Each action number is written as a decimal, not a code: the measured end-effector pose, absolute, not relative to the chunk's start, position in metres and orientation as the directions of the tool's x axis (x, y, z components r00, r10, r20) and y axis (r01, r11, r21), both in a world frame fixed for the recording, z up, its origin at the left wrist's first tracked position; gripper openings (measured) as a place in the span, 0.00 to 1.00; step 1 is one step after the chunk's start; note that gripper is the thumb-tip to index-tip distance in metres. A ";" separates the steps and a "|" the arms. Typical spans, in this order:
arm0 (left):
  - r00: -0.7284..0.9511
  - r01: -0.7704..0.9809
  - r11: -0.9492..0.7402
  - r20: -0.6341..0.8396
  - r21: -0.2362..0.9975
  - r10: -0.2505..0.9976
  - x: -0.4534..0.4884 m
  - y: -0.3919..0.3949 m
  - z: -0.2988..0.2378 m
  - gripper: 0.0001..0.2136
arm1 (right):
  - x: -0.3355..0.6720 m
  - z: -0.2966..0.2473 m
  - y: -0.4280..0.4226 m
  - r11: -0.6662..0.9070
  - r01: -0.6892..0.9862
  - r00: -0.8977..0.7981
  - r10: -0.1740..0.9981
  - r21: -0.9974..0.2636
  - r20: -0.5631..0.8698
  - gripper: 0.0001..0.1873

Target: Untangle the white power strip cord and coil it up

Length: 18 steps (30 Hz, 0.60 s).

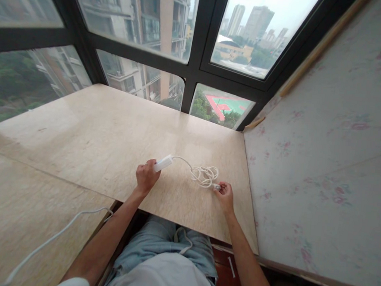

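Note:
My left hand (146, 176) is closed around one end of a white oblong charger block (163, 163), which sticks out up and to the right above the beige marble sill (104, 140). A thin white cable (204, 175) runs from the block and lies in a loose coil on the sill. My right hand (225, 195) pinches the cable's small plug end (217, 187) just right of the coil.
Dark-framed windows (196, 72) close off the far side. A pale floral-patterned wall (328, 164) rises on the right. Another white cord (52, 237) trails over the nearer slab at lower left. My lap, in light jeans (165, 243), is below the sill's edge.

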<state>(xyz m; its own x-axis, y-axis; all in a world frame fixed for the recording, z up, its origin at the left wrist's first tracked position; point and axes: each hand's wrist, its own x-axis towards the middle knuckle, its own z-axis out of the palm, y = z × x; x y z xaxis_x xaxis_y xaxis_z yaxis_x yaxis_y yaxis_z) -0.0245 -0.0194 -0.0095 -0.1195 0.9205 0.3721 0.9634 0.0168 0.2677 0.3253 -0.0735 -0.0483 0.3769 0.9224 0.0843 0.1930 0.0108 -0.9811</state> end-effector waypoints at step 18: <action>-0.232 0.941 0.182 0.152 0.287 0.961 -0.037 -0.037 0.018 0.37 | 0.248 -0.040 -0.041 0.032 0.596 0.188 0.966 -0.803 0.178 0.15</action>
